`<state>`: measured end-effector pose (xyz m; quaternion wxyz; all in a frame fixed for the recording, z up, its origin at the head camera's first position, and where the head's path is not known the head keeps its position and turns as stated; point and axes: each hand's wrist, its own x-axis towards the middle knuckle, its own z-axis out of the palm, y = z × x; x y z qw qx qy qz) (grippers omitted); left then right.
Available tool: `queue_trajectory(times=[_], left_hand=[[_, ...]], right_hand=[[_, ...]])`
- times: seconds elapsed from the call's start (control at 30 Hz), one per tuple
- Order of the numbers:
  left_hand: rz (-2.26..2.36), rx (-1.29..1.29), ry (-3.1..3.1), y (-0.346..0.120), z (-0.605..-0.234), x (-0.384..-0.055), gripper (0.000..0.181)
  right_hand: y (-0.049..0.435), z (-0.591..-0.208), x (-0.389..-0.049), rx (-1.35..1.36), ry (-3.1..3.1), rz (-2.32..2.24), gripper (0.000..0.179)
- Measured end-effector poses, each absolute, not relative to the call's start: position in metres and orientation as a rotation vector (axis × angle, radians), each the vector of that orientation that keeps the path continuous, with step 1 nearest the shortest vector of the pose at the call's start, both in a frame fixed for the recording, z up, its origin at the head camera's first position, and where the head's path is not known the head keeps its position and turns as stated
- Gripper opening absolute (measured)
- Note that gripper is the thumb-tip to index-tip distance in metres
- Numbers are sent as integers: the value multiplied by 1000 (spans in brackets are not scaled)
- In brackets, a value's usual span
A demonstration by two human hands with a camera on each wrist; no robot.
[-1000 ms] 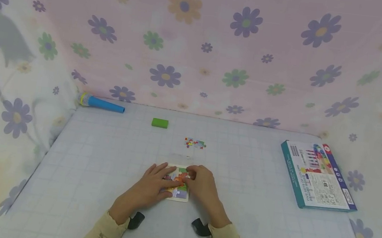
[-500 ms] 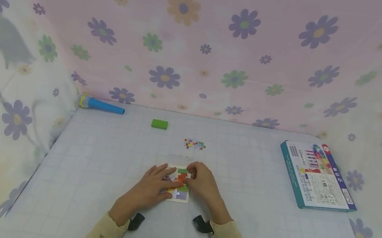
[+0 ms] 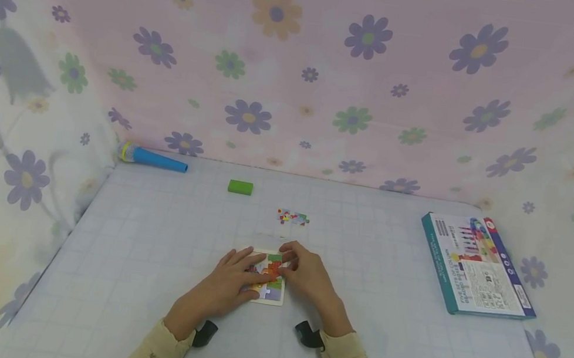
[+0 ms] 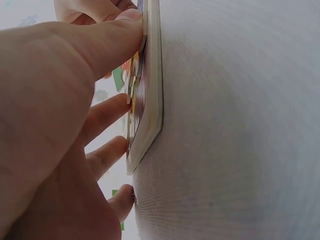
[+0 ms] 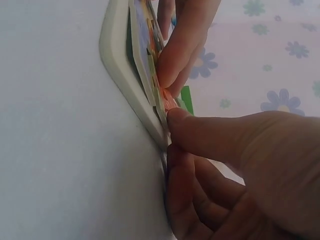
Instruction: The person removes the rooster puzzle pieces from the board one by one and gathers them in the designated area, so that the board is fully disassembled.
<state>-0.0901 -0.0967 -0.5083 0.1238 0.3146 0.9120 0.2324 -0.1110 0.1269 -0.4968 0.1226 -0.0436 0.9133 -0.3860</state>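
A small jigsaw puzzle in a white-rimmed tray (image 3: pixel 273 302) lies at the front middle of the table, its pieces showing orange, green and lilac. Some pieces (image 5: pixel 142 55) stand slightly raised and tilted above the tray in the right wrist view. My left hand (image 3: pixel 224 283) lies across the puzzle's left side, fingers spread, thumb and fingertips pressing on it. At the upper right corner my right hand (image 3: pixel 310 276) has thumb and curled fingers about a green-and-orange puzzle piece (image 3: pixel 274 264). In the right wrist view the thumb (image 5: pixel 200 130) touches its edge; the grip is partly hidden.
Loose joined puzzle pieces (image 3: pixel 293 217) lie beyond the tray. A green block (image 3: pixel 240 187) and a blue toy microphone (image 3: pixel 156 159) lie farther back. A flat box (image 3: pixel 479 266) lies at the right. Flowered cloth walls (image 3: pixel 297 86) enclose the table's back and sides.
My right hand has shifted slightly, with its wrist a little to the right and its fingers a bit straighter at the corner. The left hand stays on the puzzle.
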Motion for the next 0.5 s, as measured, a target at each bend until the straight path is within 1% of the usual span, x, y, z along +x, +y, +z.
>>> queue_trajectory(times=[0.1, 0.37, 0.5], left_hand=[[672, 918, 2664, -96, -510, -90, 44], [692, 931, 2663, -96, -512, -90, 45], [697, 931, 2661, -97, -512, -90, 44]], right_hand=[[127, -496, -110, -165, 2690, -1070, 34], [126, -496, -109, -340, 2802, -925, 30], [127, -501, -110, -382, 2877, -884, 28]])
